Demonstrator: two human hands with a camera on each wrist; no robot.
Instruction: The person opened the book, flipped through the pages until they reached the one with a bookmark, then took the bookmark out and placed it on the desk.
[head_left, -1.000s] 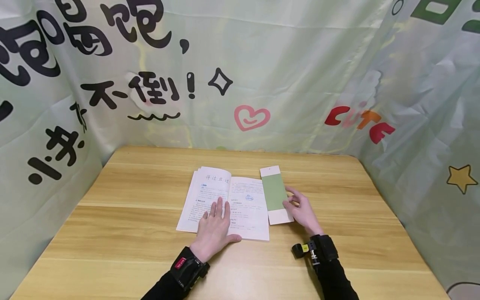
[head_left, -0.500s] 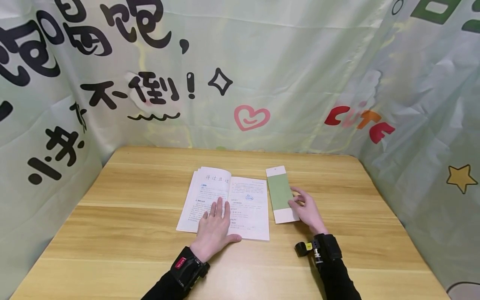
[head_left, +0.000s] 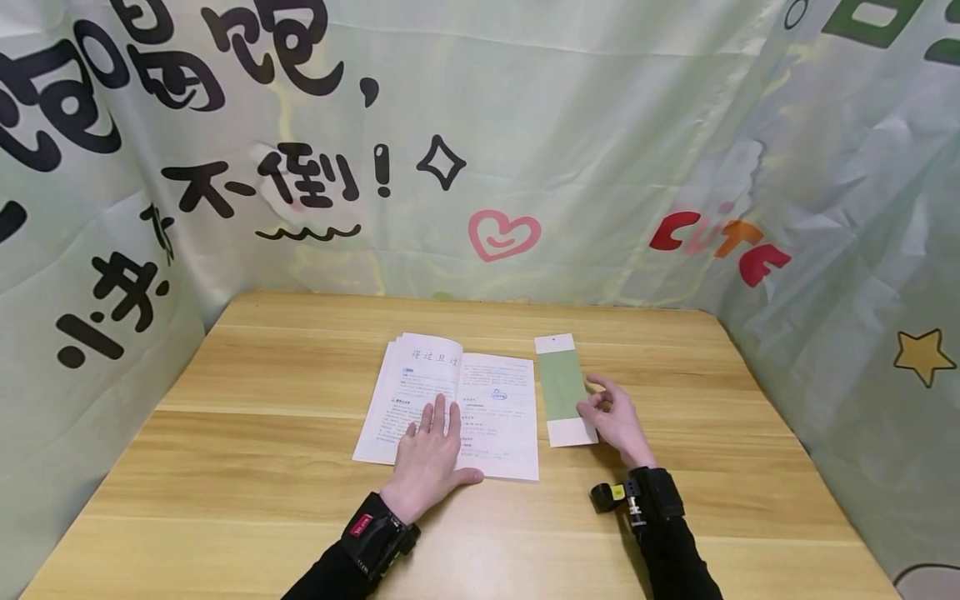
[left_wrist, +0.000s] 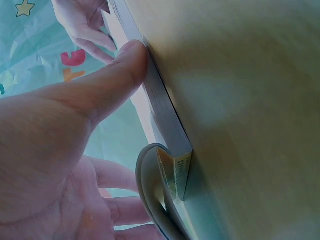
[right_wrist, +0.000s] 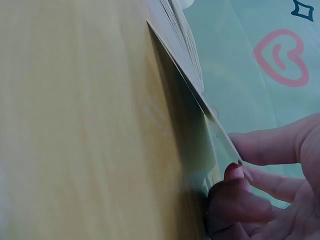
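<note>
An open book (head_left: 502, 425) with printed pages lies on the wooden table. My left hand (head_left: 426, 458) rests on it with fingers spread, near the fold. In the left wrist view the thumb presses along the edge of the thick page block (left_wrist: 167, 115), while pages curl up at the spine. Just right of the book is a green card with white ends (head_left: 561, 383), like a large bookmark. My right hand (head_left: 617, 423) pinches its right edge between thumb and fingers. The right wrist view shows the card (right_wrist: 220, 132) tilted, its held edge raised off the table.
The wooden table (head_left: 247, 467) extends around the book on every side. A printed pale green cloth (head_left: 600, 167) hangs behind the table and along both sides.
My right hand has drawn the card rightward, away from the book's right page, mostly in the first half second. The card has since turned slightly. My left hand and the book stay put.
</note>
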